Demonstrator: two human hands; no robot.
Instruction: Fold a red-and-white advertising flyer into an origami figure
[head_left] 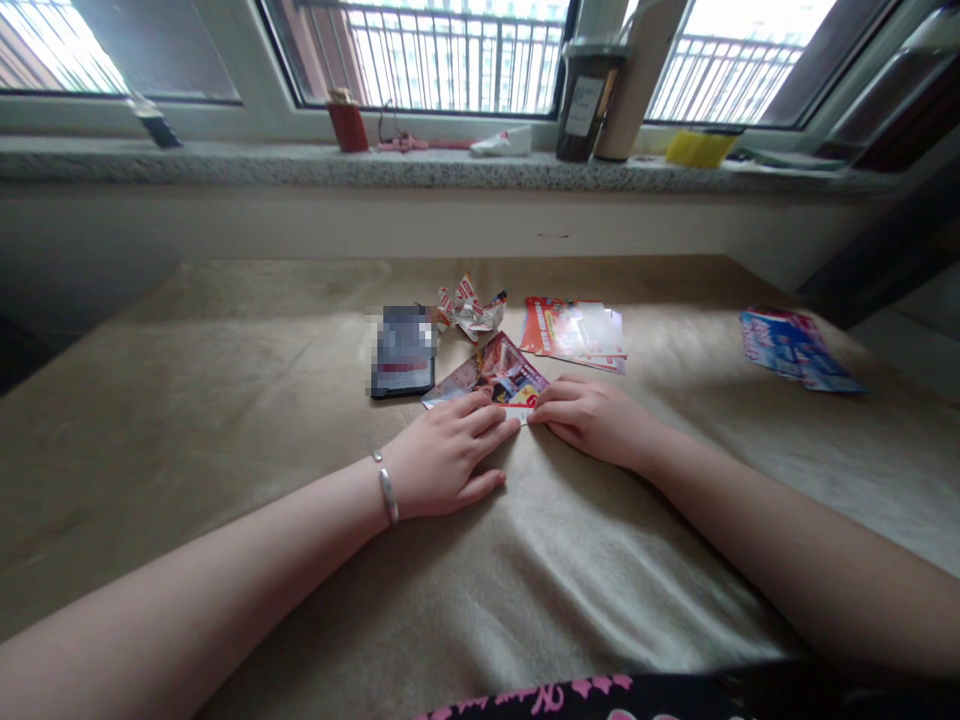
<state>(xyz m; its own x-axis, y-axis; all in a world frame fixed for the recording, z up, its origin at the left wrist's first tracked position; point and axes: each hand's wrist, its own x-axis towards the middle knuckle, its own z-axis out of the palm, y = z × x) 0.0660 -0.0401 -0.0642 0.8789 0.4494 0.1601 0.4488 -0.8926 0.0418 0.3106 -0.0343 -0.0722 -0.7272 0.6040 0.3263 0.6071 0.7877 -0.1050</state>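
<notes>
A colourful printed paper sheet lies on the beige cloth-covered table. My left hand, with a silver bracelet on its wrist, lies on the sheet's near edge with the fingers stretched flat. My right hand rests beside it, fingertips pressing the same edge from the right. The two hands almost touch at their fingertips. The near part of the sheet is hidden under my fingers.
A dark phone lies left of the sheet. A crumpled paper and a stack of red leaflets sit behind it. Blue leaflets lie far right. The windowsill holds a red cup, a dark jar and a yellow object.
</notes>
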